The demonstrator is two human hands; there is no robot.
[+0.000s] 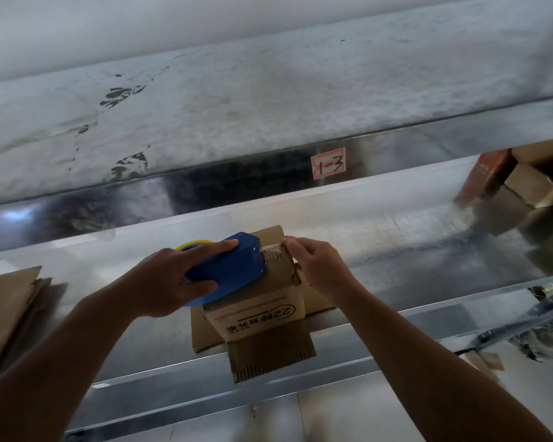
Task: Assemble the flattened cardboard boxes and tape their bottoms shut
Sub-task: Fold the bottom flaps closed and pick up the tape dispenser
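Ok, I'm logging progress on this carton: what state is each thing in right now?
Carton: erected, upside down on a flat cardboard sheet, near flap hanging open.
Tape dispenser: on the carton's upturned bottom, gripped by the left hand.
Tape end: pulled out, pinched by the right hand.
Flattened boxes: stacked at left, still flat.

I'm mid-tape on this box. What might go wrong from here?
1. The right hand only pinches the tape end at the box edge. If that grip slips as the left hand pulls the blue tape dispenser, the strip may wrinkle or land crooked.
2. The box sits on flat cardboard at the shelf front edge, with a flap hanging over. Pulling toward the person may slide it off.
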